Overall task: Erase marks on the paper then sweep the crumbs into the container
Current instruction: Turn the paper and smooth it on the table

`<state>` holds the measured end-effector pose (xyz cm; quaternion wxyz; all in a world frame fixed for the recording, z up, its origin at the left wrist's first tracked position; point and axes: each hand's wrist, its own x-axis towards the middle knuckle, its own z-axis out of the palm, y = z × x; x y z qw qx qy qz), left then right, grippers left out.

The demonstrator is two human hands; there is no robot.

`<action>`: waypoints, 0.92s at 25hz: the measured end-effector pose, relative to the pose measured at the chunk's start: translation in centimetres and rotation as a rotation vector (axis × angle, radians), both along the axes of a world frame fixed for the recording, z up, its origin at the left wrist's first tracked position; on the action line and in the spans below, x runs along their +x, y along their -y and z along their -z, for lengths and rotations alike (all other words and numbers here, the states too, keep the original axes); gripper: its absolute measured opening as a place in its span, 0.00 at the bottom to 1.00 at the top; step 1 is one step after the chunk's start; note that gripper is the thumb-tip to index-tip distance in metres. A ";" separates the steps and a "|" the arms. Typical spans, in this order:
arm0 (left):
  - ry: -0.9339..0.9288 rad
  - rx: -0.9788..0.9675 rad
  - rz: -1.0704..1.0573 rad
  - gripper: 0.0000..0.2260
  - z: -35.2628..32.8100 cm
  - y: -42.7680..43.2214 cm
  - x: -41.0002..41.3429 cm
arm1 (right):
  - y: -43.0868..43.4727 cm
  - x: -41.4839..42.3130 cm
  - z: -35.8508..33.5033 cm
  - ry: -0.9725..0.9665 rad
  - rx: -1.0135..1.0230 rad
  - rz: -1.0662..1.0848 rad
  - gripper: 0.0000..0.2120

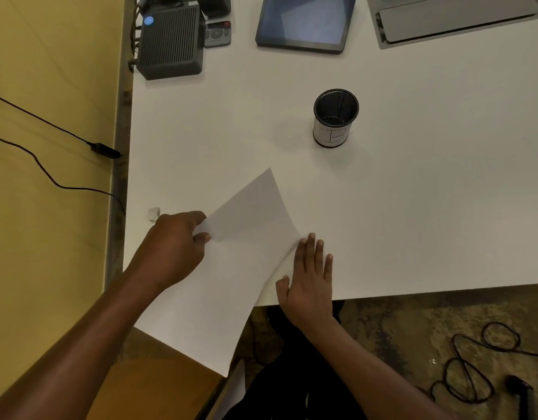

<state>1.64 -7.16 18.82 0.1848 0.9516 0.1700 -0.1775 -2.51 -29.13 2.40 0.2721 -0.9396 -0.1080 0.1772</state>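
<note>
White table fills the view, and the paper lies at its near left corner, part of it hanging past the near edge and its right side curling up. No marks or crumbs can be made out. Tilted too steeply or jerked, the sheet could spill crumbs onto the floor short of the mesh container, which stands well apart, farther right. The left hand pinches the sheet's left edge with curled fingers. The right hand lies flat, fingers loosely spread, against the lifted right edge. An eraser sits near the left hand.
</note>
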 end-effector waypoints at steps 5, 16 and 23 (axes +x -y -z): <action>0.008 -0.019 -0.072 0.09 0.4 -0.1 1.1 | -2.6 -1.9 -5.4 0.135 0.289 -0.296 0.39; -0.003 -0.049 -0.150 0.14 0.4 0.2 2.4 | -2.4 -2.1 -3.4 0.126 0.208 -0.260 0.38; -0.002 -0.048 -0.123 0.10 0.1 0.0 2.1 | -4.4 0.4 -2.6 0.067 0.117 -0.009 0.38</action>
